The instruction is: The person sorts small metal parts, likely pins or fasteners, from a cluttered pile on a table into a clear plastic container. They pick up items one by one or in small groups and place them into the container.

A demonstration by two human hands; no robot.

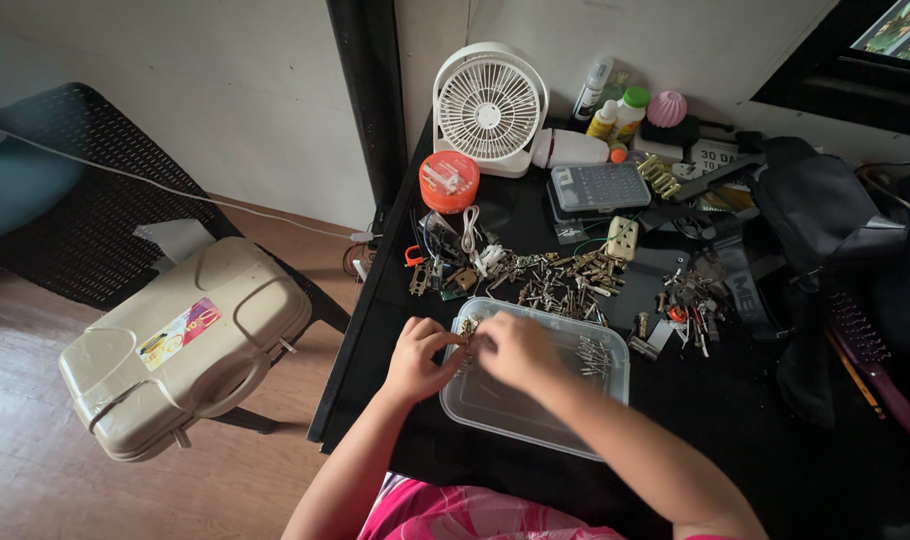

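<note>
Head view: both hands meet over the near-left rim of the clear plastic tray [495, 410] on the black bench [735, 400]. The left hand [420, 358] and right hand [515, 350] are pinched together on a small brass key [467, 330]; looks like sorting, with the key pile [565, 280] just behind.

I see a black table [735, 420], a clear container [515, 405], a white fan [489, 108], an orange round tub [449, 181], a beige case [180, 345] and pink patterned clothing [455, 515].
</note>
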